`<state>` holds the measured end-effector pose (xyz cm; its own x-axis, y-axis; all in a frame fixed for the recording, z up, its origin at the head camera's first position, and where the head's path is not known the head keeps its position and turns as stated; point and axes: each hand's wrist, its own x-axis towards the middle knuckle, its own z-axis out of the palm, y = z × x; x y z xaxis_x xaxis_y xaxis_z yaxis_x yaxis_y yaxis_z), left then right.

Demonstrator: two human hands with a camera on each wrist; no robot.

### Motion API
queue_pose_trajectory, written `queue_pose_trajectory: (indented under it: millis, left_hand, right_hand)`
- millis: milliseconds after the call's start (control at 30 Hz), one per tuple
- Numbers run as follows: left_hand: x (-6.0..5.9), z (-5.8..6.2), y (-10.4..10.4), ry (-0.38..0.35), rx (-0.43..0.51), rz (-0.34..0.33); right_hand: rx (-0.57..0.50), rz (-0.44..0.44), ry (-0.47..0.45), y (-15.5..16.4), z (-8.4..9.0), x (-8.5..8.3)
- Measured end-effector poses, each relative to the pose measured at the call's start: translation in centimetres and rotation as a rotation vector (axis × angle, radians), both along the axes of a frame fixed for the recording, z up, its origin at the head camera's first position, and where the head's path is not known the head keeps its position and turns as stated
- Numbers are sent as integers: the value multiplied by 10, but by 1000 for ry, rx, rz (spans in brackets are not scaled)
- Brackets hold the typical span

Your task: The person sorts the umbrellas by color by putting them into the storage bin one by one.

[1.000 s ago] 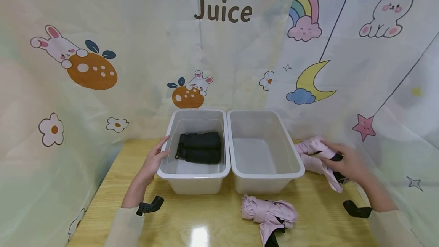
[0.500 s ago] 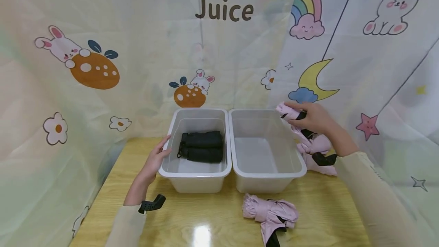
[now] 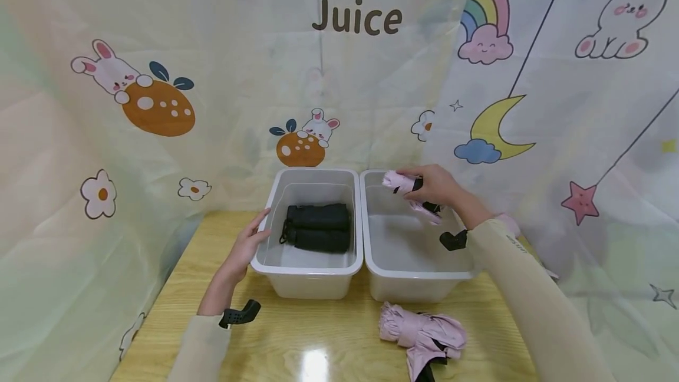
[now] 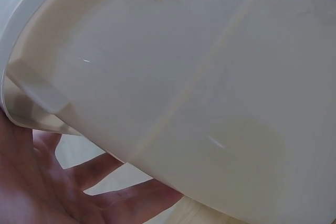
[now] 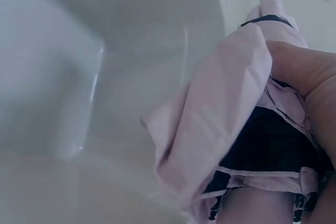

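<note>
left hand (image 3: 245, 247) flat, right hand (image 3: 435, 186) clenched

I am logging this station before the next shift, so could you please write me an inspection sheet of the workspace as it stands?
Surface: wooden table, glossy, with a light glare near the front edge.
Job's things: pink folded umbrella held above the right bin; black folded umbrellas lying in the left bin; a second pink umbrella on the table in front of the right bin.
Clutter: nothing seen.
Grips: right hand grips the pink folded umbrella; left hand rests with straight fingers on the left bin's outer wall.
Cables: nothing seen.
Surroundings: cartoon-printed curtain with the word Juice.
</note>
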<state>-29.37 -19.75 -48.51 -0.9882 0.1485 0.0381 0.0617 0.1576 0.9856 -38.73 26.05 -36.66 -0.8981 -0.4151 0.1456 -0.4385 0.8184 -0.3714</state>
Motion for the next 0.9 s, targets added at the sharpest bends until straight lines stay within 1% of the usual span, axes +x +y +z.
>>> queue_pose_trajectory:
  millis: [167, 300, 400, 500, 633, 733, 800, 900]
  left_hand:
    - [-1, 2, -1, -4, 1, -1]
    - [0, 3, 0, -13, 12, -3]
    - [1, 3, 0, -23, 22, -5]
    - [10, 15, 4, -39, 32, -14]
    - [20, 33, 9, -64, 43, -25]
    - [20, 32, 9, -71, 49, -23]
    - [18, 30, 8, -70, 48, -20]
    - [12, 21, 4, -66, 51, -9]
  right_hand:
    - [-20, 8, -41, -12, -13, -12]
    - [16, 2, -64, -17, -28, -19]
    - [51, 38, -56, -18, -39, -22]
    - [30, 96, -95, -18, -47, -26]
    - [28, 127, -158, -19, -58, -34]
    - [42, 119, -165, -21, -65, -36]
    - [30, 124, -179, -23, -70, -37]
    - [30, 146, -186, -24, -76, -38]
